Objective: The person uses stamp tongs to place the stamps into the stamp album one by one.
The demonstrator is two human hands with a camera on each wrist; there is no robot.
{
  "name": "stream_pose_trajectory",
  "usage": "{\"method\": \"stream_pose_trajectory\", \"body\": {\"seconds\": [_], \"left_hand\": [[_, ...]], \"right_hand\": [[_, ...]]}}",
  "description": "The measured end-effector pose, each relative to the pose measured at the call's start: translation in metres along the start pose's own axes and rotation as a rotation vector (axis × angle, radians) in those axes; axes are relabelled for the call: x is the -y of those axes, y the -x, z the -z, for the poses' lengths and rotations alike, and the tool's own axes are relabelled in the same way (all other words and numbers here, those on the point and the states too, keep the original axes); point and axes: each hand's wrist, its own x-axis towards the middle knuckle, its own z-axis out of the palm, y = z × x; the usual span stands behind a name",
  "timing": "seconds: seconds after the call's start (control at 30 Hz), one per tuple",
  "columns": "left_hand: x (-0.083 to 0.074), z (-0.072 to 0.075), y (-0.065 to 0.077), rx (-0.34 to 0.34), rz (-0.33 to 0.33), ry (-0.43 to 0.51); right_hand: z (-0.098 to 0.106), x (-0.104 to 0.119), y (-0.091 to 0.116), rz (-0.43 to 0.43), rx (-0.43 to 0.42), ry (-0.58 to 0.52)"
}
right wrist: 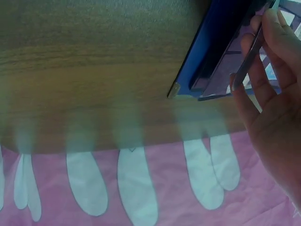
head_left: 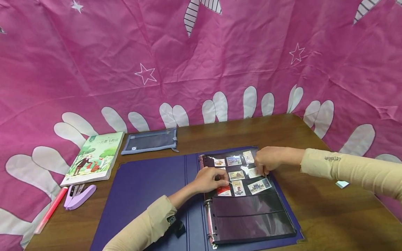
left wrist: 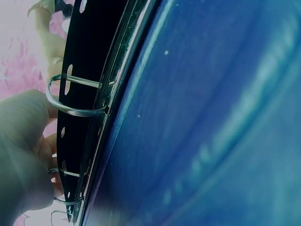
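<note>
In the head view, a blue ring binder (head_left: 150,195) lies spread out with a black pocket page (head_left: 251,223) on its right side. Several stamps fill the page's upper rows. My right hand (head_left: 270,158) grips slim metal tweezers (right wrist: 248,61), their tip at the upper right corner of a tilted stamp (head_left: 259,186). Over the left part of the page rests my left hand (head_left: 210,179), its thumb and index fingertip close together beside a red stamp (head_left: 223,190). In the left wrist view, metal rings (left wrist: 77,112) pass through the page's punched holes beside that hand.
On the wooden table's left side lie a green-covered book (head_left: 94,158), a lilac stapler (head_left: 80,197) and a red stick-like item (head_left: 51,209). Behind the binder is a dark mesh zip pouch (head_left: 150,140). A pink cloth (head_left: 201,62) hangs along the back.
</note>
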Motion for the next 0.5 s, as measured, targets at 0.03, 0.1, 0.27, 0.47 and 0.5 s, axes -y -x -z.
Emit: {"method": "stream_pose_trajectory", "body": {"seconds": [0.03,0.1,0.27,0.47,0.5], "left_hand": [[0.0000,0.0004,0.0002,0.000,-0.001,-0.003],[0.0003,0.0005,0.0008,0.004,0.002,-0.004],[0.0024,-0.0002,0.0020,0.011,0.008,-0.009],[0.0040,-0.0007,0.0001,0.004,-0.014,-0.011],[0.0041,-0.0008,-0.0002,0.003,-0.015,-0.013]], "right_hand": [[-0.0004,0.0006,-0.0002,0.018,0.003,0.014],[-0.0012,0.0015,0.0000,0.016,0.004,-0.016],[-0.0033,0.0020,0.0008,-0.012,-0.006,-0.122],[-0.0010,0.0015,0.0023,-0.012,0.017,-0.145],[-0.0004,0.0013,0.0024,-0.017,0.024,-0.144]]}}
